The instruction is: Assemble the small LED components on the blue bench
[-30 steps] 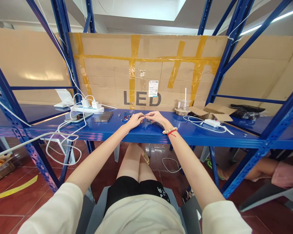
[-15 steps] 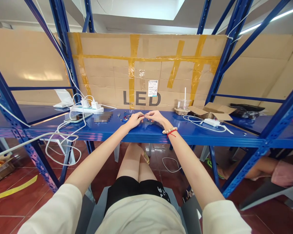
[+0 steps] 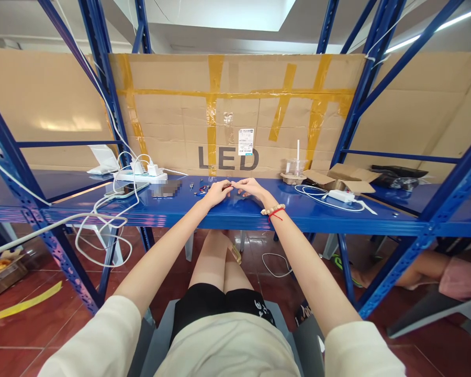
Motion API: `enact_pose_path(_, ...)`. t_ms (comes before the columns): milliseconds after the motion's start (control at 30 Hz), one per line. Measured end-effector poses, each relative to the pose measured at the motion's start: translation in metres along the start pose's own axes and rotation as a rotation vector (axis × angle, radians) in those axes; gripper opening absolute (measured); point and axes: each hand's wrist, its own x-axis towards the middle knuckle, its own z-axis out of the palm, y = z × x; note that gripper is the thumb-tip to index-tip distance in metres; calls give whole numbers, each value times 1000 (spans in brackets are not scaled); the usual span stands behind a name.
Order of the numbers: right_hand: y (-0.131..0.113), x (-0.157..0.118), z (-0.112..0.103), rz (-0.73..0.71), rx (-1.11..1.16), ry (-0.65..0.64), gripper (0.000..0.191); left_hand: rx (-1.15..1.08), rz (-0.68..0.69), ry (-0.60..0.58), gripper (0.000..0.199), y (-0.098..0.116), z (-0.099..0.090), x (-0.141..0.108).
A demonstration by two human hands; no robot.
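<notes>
My left hand (image 3: 219,192) and my right hand (image 3: 249,188) meet at the fingertips, just above the blue table (image 3: 172,212). Both have their fingers drawn together in a pinch; whatever lies between the fingertips is too small to make out. A beaded bracelet with a red string (image 3: 273,210) circles my right wrist. Small metal and coloured pieces (image 3: 202,190) lie on the table just left of my left hand.
On the left stand a power strip (image 3: 143,177) with white chargers, a phone (image 3: 126,189) and looped white cables. To the right are a plastic cup (image 3: 295,167) with a straw, an open cardboard box (image 3: 345,178) and a white adapter (image 3: 340,196). A person's leg (image 3: 416,269) shows at lower right.
My hands stay together at nearly the same spot, with only a slight shift of the fingers. The view has moved very slightly.
</notes>
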Motion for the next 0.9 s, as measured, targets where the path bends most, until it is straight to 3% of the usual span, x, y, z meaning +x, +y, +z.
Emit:
enact_pose_path(233,5,5,-3,-86,-17,-11,41,13,-108,29,28,6,-1,2)
enact_pose_path(433,9,8,-5,-196,29,13,44,-15,-115,-9,27,5,0,2)
enact_pose_path(900,14,10,-3,-215,30,-63,43,5,-126,-22,19,4,1,0)
